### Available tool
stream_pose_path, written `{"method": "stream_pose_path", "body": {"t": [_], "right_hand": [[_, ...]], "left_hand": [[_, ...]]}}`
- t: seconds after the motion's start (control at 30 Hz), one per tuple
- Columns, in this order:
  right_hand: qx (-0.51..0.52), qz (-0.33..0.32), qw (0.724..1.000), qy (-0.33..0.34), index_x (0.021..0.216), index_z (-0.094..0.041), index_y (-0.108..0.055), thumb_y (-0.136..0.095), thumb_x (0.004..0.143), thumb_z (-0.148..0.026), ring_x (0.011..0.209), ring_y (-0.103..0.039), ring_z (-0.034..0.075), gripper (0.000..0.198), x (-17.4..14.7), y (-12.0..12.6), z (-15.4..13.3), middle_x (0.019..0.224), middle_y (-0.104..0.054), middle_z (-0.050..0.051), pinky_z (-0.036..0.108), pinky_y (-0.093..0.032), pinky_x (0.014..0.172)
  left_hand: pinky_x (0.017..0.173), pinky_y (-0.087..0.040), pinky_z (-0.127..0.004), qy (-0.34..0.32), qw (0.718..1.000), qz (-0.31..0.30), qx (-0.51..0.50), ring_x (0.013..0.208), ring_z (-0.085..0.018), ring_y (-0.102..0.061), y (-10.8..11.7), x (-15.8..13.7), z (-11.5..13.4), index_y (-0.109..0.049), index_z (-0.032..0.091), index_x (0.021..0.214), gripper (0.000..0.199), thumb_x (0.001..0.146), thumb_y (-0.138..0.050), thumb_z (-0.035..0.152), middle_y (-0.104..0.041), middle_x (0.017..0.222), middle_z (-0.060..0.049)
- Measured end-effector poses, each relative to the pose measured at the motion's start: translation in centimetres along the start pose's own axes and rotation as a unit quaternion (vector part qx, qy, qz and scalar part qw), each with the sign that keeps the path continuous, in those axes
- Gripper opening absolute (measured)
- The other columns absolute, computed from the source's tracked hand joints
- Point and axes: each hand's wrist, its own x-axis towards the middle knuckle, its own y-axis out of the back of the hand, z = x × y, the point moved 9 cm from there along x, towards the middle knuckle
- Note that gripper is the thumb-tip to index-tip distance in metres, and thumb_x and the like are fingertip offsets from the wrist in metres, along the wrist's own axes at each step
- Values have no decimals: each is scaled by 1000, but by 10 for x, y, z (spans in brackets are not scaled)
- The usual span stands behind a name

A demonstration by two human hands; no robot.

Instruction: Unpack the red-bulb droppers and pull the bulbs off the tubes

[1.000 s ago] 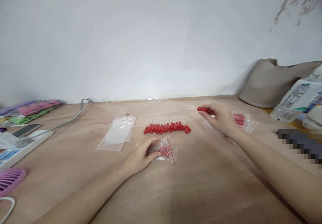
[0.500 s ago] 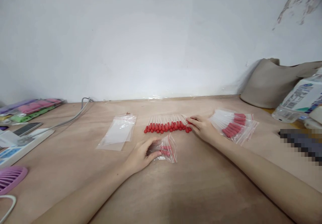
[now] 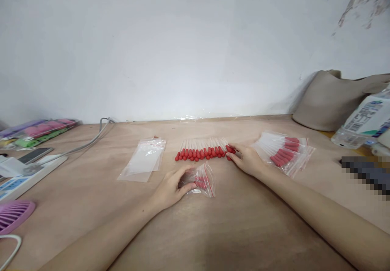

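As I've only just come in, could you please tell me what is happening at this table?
A person's left hand holds a clear zip bag with red bulbs inside. The right hand touches the right end of a row of red-bulbed droppers. Filled zip bags lie fanned to the right; flat zip bags lie to the left.

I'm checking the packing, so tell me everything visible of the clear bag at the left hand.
The clear bag looks like thin, crinkled plastic, with a red line near its right edge. Red bulbs show through it. It appears to rest on the tabletop, nearer the person than the row of red-bulbed pieces. The grip of the left hand covers its left end. Whether its seal is open cannot be told.
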Motion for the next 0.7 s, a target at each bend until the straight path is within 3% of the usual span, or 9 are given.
{"method": "stream_pose_path", "body": {"t": [0.33, 0.7], "right_hand": [[43, -33, 998, 41, 121, -18, -50, -56, 78, -29, 102, -58, 23, 45, -4, -1, -16, 115, -59, 9, 40, -47, 88], [47, -32, 998, 41, 116, -19, -54, -48, 84, -28, 104, -55, 21, 34, -2, -5, -4, 116, -58, 8, 38, -44, 92]], "left_hand": [[82, -49, -33, -4, 1000, 7, 6, 96, -20, -59, -1, -1, -2, -45, 24, 119, 41, 81, -54, 38, -62, 104, -5], [81, -49, -31, 1, 1000, -6, 5, 96, -19, -59, -1, 0, -1, -45, 23, 117, 40, 82, -54, 39, -62, 105, -4]]}}
